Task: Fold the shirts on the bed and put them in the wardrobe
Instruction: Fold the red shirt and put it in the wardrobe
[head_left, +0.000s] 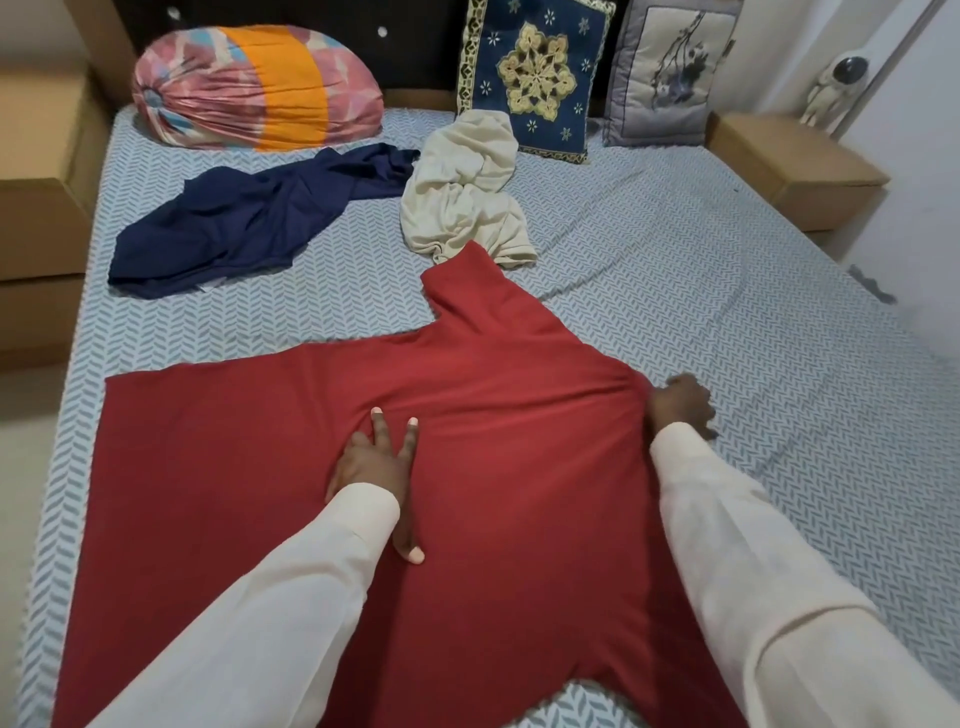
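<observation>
A red shirt (249, 467) lies spread flat across the near half of the bed (753, 322), one sleeve pointing away toward the pillows. My left hand (382, 470) presses flat on the middle of it with straight, spread fingers. My right hand (678, 405) grips the bunched cloth at the shirt's right edge, where creases fan out from its fingers. A crumpled navy shirt (244, 218) lies at the far left. A crumpled cream shirt (467, 192) lies behind the red sleeve.
A striped bolster (254, 88), a blue patterned cushion (535, 78) and a grey cushion (670, 73) stand along the headboard. Wooden bedside units flank the bed at left (41, 208) and right (795, 166). A small astronaut figure (836, 88) stands on the right one.
</observation>
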